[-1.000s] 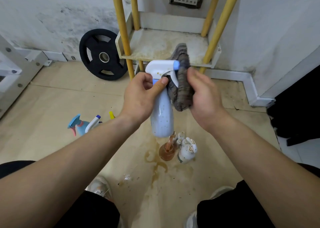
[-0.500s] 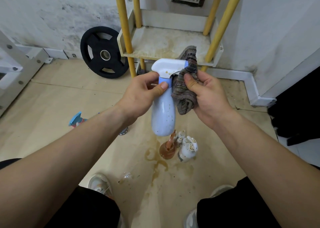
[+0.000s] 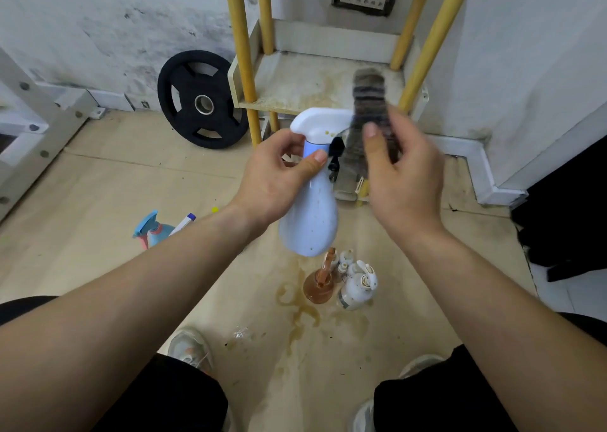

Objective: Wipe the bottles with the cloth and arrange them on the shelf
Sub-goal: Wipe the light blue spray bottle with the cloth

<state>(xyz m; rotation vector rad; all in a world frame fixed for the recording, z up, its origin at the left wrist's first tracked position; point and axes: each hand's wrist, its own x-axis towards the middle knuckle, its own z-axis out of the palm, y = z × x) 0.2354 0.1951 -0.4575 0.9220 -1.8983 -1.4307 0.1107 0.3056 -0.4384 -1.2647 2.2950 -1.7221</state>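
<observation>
Head view, looking down at the floor in front of the shelf. The left hand is closed around the neck of the pale blue spray bottle, thumb pressed across the collar; holding it there keeps the body hanging upright and leaves the white trigger head exposed for wiping. The right hand pinches the striped cloth between thumb and fingers, raised at the nozzle end of the head; both cloth and hand are blurred, so whether the cloth touches the nozzle cannot be told. Brown specks show on the bottle's body and head, so wiping appears unfinished. Beyond the hands, the lowest board of the yellow-posted shelf is stained and holds no bottles. On the near floor, an amber bottle and a white pump bottle stand just beside each other by a brown spill; a blue trigger bottle lies far left. A weight plate leans against the wall.
</observation>
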